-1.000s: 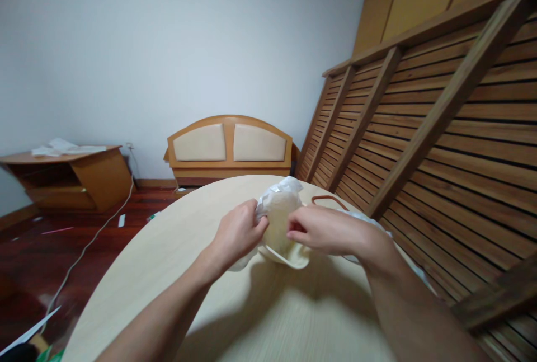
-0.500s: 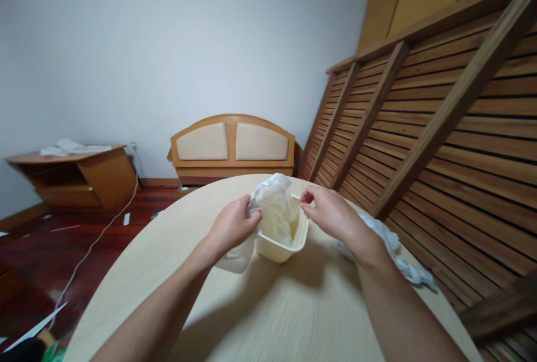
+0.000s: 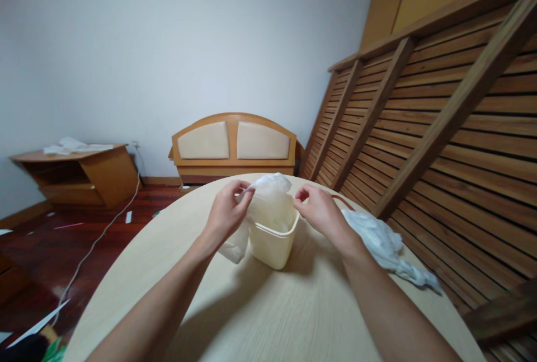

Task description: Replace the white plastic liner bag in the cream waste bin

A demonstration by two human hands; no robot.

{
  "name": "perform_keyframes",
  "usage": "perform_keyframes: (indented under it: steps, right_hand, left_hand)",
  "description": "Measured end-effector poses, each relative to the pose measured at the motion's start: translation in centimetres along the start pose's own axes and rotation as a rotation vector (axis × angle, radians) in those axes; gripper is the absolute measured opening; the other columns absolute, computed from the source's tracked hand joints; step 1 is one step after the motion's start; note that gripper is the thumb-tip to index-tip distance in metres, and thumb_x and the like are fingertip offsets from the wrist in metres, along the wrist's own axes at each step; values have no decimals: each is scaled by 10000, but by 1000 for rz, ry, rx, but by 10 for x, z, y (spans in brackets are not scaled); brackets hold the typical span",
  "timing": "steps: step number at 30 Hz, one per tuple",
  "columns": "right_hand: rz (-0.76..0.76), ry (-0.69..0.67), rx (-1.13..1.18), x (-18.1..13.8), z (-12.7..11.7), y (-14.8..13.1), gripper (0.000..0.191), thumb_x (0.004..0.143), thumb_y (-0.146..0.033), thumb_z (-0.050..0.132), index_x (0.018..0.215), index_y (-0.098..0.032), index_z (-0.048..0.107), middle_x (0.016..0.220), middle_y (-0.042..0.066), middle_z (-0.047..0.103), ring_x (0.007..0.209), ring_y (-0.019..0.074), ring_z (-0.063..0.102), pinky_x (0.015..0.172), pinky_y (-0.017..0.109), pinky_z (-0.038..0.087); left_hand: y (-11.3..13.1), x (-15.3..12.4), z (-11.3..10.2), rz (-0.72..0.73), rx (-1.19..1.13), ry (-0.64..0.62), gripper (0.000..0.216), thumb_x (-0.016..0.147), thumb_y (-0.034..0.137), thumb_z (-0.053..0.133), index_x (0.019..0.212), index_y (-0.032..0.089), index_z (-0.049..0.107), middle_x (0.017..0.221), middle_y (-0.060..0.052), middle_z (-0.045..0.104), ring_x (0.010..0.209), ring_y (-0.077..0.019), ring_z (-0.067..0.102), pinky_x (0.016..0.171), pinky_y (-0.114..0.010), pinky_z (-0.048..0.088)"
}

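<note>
The left hand (image 3: 226,215) has its grip pinched shut on the plastic bag (image 3: 268,187) at nine o'clock of the cream bin (image 3: 271,244). The bin stands upright toward twelve o'clock on the worktop (image 3: 268,317). The right hand (image 3: 321,212) has its grip clamped on the bag's edge at three o'clock. A crumpled white bag (image 3: 380,238) lies farther that way.

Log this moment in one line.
left hand: pinching plastic bag | right hand: pinching plastic bag | cream bin: upright on table
</note>
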State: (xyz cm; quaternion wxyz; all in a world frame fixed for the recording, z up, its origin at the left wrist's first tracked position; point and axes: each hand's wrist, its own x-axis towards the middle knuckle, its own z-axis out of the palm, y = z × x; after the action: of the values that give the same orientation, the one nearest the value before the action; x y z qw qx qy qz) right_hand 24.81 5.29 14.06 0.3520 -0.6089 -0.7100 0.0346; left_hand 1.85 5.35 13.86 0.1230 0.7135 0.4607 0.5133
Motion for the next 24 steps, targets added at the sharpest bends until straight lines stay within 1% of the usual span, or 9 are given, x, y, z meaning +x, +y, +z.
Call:
perform_keyframes:
  steps: [4, 5, 7, 8, 10, 13, 15, 19, 24]
  right_hand:
    - [11, -2, -13, -1, 2, -1, 28, 824, -196, 624, 804, -212, 613, 850, 46, 724, 802, 222, 672, 690, 300, 444]
    - [7, 16, -17, -2, 1, -2, 66, 825, -241, 657, 869, -209, 619, 912, 58, 725, 819, 231, 675, 695, 311, 453]
    - [-39, 57, -8, -4, -2, -6, 278, 812, -318, 720, 1040, -205, 609, 1063, 81, 701, 826, 230, 679, 701, 327, 475]
    - [-86, 72, 5, -5, -4, -7, 357, 809, -318, 733, 1119, -209, 593, 1135, 87, 680, 817, 218, 680, 705, 330, 485]
    - [-213, 67, 38, -6, -10, -11, 375, 828, -233, 706, 1184, -231, 588, 1209, 77, 651, 813, 189, 680, 738, 327, 502]
    - [-339, 24, 38, -7, -22, -12, 246, 845, -101, 621, 1046, -235, 669, 1116, 45, 693, 853, 183, 678, 802, 316, 506]
    - [-338, 3, 16, -6, -32, -8, 228, 839, -70, 596, 959, -228, 708, 1025, 35, 719, 843, 184, 679, 797, 307, 507]
    - [-328, -78, -20, -3, -48, 12, 262, 806, -59, 603, 918, -238, 757, 977, 27, 744, 829, 182, 691, 775, 288, 515]
    - [-309, -229, -47, -4, -47, 41, 230, 791, -91, 639, 856, -256, 784, 980, 25, 766, 881, 195, 713, 804, 277, 529]
  left_hand:
    - [13, -8, -2, 139, 100, -18, 159, 932, 326, 590, 866, 195, 651, 870, -38, 696, 770, -180, 626, 694, -281, 466]
    - [17, -11, -2, 173, 135, -32, 146, 939, 306, 591, 864, 198, 655, 866, -34, 690, 770, -177, 623, 693, -279, 460]
    - [23, -16, -1, 232, 202, -57, 128, 948, 276, 595, 872, 202, 668, 865, -31, 684, 785, -178, 627, 696, -278, 454]
    - [26, -18, 0, 258, 231, -67, 117, 947, 266, 602, 881, 203, 675, 867, -31, 685, 792, -181, 633, 694, -279, 453]
    - [30, -21, 1, 302, 267, -86, 90, 938, 250, 623, 894, 203, 685, 874, -36, 693, 794, -187, 645, 687, -280, 456]
    - [39, -24, -1, 329, 220, -141, 42, 912, 215, 661, 935, 202, 693, 876, -34, 715, 788, -183, 662, 687, -276, 476]
    - [45, -27, -3, 318, 131, -207, 139, 896, 174, 674, 1030, 210, 687, 895, -23, 735, 803, -173, 679, 719, -273, 501]
    - [54, -38, 0, 292, 43, -339, 335, 860, 99, 678, 1163, 240, 658, 986, -20, 764, 856, -175, 711, 767, -286, 540]
    - [64, -53, 7, 354, 17, -537, 333, 905, 122, 627, 1211, 251, 655, 1134, -59, 755, 1004, -221, 719, 881, -347, 557]
